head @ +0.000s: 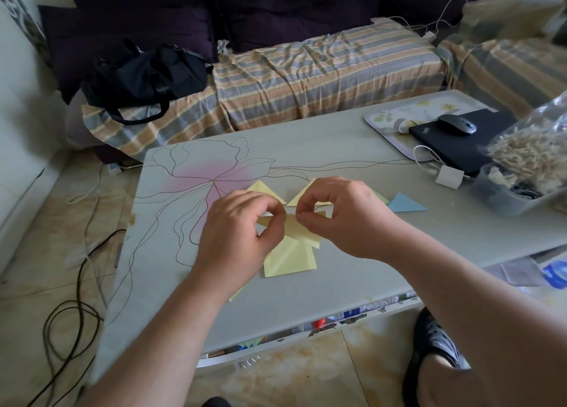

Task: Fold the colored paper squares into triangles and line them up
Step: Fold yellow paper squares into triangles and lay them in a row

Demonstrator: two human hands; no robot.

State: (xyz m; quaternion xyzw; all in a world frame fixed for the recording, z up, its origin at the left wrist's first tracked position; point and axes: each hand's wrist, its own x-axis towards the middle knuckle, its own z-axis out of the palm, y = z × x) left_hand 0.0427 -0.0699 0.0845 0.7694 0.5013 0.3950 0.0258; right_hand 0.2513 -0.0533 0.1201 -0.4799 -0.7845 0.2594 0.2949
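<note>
Head view, both hands pinching yellow paper (294, 227) (crease left-right)

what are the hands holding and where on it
Both hands, left and right, pinch one yellow paper along its top edge, fingertips nearly meeting at the middle.

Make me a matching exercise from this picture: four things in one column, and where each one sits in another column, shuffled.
Things:
1. blue triangle
2. computer mouse
3. black bag
4. yellow paper

Places:
A. on the striped sofa cover
B. pinched between both hands
C. flat on the table, right of the hands
D. on top of the black laptop

Pairs: 1-C, 2-D, 3-A, 4-B
</note>
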